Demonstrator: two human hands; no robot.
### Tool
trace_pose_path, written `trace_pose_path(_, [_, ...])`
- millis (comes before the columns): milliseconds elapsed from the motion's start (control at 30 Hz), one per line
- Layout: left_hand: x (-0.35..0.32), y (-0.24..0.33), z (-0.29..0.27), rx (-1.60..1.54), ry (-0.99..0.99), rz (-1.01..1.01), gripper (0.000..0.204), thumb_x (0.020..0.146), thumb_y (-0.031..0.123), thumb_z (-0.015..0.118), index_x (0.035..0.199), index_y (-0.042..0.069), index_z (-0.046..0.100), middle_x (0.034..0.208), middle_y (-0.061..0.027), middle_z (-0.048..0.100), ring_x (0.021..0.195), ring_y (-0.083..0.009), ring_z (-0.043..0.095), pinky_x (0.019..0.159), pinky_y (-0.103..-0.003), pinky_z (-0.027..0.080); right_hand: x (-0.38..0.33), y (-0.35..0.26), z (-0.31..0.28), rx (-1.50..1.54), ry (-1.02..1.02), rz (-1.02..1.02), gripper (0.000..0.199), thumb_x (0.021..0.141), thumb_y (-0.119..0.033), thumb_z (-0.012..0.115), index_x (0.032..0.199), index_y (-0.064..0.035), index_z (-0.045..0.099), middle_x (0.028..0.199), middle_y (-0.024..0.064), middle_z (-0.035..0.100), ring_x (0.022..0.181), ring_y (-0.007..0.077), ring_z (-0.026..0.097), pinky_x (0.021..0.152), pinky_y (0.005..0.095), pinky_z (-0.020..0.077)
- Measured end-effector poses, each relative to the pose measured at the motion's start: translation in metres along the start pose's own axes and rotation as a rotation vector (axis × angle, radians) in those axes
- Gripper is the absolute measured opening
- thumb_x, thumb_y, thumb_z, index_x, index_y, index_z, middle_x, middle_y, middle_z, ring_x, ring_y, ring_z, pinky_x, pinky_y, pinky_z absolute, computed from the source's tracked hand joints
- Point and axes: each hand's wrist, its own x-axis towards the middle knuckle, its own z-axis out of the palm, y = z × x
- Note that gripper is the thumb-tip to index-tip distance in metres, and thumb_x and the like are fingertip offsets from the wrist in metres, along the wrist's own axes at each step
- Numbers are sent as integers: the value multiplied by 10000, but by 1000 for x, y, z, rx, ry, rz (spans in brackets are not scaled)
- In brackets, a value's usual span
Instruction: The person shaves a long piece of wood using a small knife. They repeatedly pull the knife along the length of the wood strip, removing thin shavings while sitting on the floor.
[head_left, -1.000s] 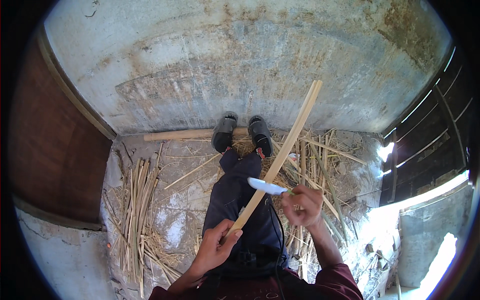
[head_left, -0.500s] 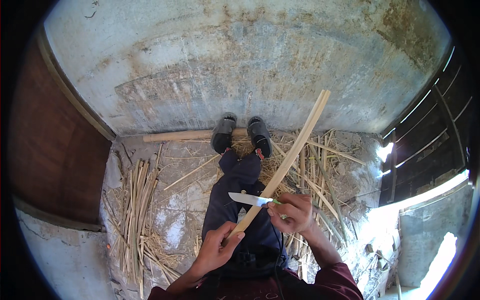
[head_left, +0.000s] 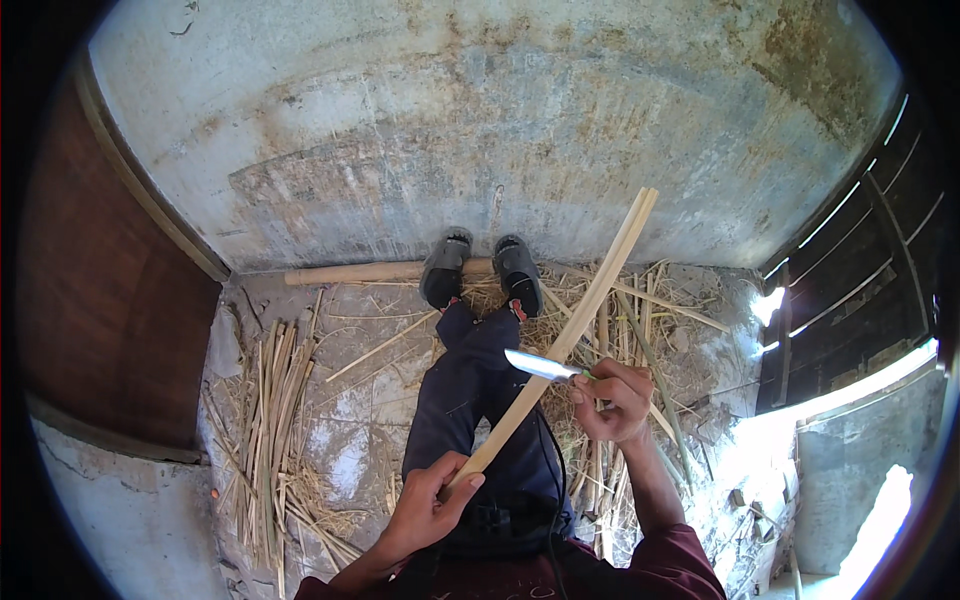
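Note:
My left hand [head_left: 428, 505] is closed round the near end of a long pale strip of split bamboo [head_left: 588, 308], which slants up and away to the right across my lap. My right hand [head_left: 618, 400] grips a knife [head_left: 540, 366] by its green handle, mostly hidden in the fingers. The bright blade lies across the strip around its middle, its tip pointing left past the strip's edge. Whether the blade's edge bites into the wood cannot be made out.
A bundle of thin bamboo sticks [head_left: 272, 420] lies on the floor to the left. More sticks and shavings [head_left: 640, 330] litter the right side. A thick bamboo pole [head_left: 350, 272] rests along the foot of the concrete wall [head_left: 480, 130]. A brown door panel [head_left: 120, 270] stands at left.
My right hand and the knife have moved up and to the right along the strip, away from my left hand. The strip's far end has dipped slightly.

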Motion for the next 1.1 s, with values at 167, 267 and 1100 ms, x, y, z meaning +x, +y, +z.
trace_pose_path(167, [0, -2, -2, 0, 3, -18, 200, 1077, 209, 730, 1099, 16, 683, 655, -52, 572, 545, -80, 437, 515, -311, 323, 1, 14, -3, -10, 69, 19, 143, 830, -33, 794, 863, -45, 655, 640, 107, 630, 471, 198, 568, 433, 312, 389])
trace_pose_path(267, [-2, -7, -2, -8, -5, -34, 200, 1076, 208, 729, 1097, 15, 682, 655, -54, 571, 547, -82, 438, 518, -311, 327, -7, 28, -8, -26, 132, 78, 86, 810, -12, 791, 852, -44, 723, 705, 94, 657, 512, 187, 616, 451, 321, 424])
trace_pose_path(1100, [-15, -17, 1, 58, -63, -96, 210, 1070, 222, 731, 1108, 19, 692, 649, -69, 581, 530, -111, 498, 513, -329, 360, 13, 61, -33, -60, 156, 149, 120, 891, 35, 754, 828, -6, 660, 682, 92, 622, 553, 192, 568, 528, 324, 441])
